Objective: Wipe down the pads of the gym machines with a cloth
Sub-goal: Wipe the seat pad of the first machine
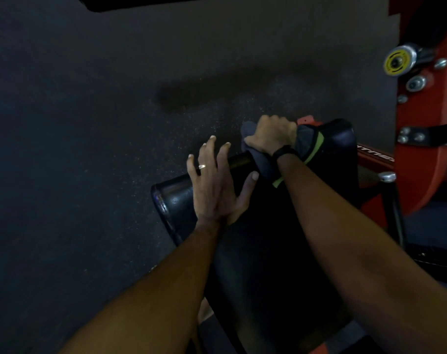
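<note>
- Left hand (217, 182), fingers spread, rests flat on the black pad (255, 251).
- At 1 o'clock, right hand (269, 136) grips the grey-green cloth (306, 144) on the pad's top edge.

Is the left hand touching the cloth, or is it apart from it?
Apart. In the head view the left hand lies with spread fingers on the black pad, and bare pad shows between it and the cloth under the right hand.

Open floor (89, 123) left of pad (263, 238); red frame (426, 154) blocks right
</note>
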Tool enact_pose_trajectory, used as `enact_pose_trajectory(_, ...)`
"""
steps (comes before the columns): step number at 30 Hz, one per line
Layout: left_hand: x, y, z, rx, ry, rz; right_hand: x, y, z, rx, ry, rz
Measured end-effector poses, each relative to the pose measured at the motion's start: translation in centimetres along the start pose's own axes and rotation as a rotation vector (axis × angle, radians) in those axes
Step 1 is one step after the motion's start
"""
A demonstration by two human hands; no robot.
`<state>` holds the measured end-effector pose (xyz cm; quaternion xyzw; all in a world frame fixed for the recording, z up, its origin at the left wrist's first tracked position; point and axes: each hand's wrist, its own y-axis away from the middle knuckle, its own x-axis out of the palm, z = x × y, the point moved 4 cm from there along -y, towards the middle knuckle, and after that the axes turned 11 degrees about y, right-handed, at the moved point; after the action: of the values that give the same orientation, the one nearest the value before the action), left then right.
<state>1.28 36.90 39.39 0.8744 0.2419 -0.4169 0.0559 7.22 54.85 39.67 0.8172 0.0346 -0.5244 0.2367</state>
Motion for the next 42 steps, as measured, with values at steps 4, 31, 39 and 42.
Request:
enact_pose_trajectory(4,-1.5,0.2,-0.3,0.033,0.238,-0.102,-0.7,1.8,2.6,-0.019,0.022,-0.037)
enact_pose_trajectory(31,-7.2,0.1,5.2,0.134,0.435,-0.249,5.0,13.6,-1.7,0.695,-0.546,-0.592)
enact_pose_trajectory(39,-6.3,-5.3,2.5,0.285,0.379,-0.038,7.3,23.0,6.0,-0.019,-0.519,-0.770)
enact_pose_trajectory(42,-5.1,-4.5,2.3,0.308,0.226,0.019,9.3,17.2,-3.8,0.469,-0.438,-0.783)
